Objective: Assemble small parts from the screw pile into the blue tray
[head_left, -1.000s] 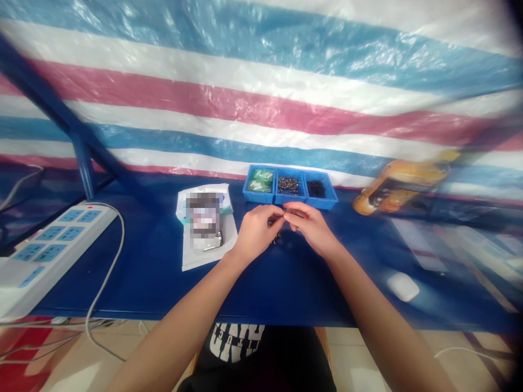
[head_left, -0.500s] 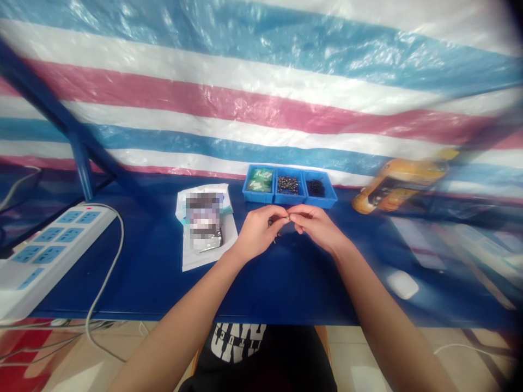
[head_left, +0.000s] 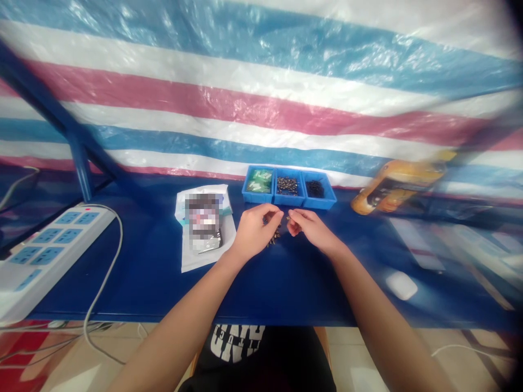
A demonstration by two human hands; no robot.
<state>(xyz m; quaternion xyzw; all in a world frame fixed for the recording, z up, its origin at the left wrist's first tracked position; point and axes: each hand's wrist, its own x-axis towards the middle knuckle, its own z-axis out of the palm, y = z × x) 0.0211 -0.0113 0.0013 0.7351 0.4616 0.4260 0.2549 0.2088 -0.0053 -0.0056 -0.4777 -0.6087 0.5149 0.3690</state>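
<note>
Hands: I saw the left hand (head_left: 254, 233) and the right hand (head_left: 311, 231) close together but apart, fingers curled toward each other over the blue bench (head_left: 155, 283). From where I sat, I could not tell whether either one pinched anything.

Parts: Small metal fasteners (head_left: 275, 237) lay in a loose scatter on the bench, just below the left hand's fingers and near the middle of the bench. They looked dark and brassy, too small to make out in detail.

Handling: I judged them light, stiff and hard, and apt to roll or slip. A fingertip pinch across the body seemed the surest hold.

Tray: A blue plastic parts tray (head_left: 258, 200) stood on the far side, with three compartments. The left held green packets (head_left: 259, 181), the middle metal parts (head_left: 287, 185), and the right black parts (head_left: 315, 188).

Left: A white power strip (head_left: 53, 250) lay beside a blurred packet (head_left: 203, 222) on white paper (head_left: 206, 261).

Right: A blurred orange bottle (head_left: 398, 188) lay on its side.
</note>
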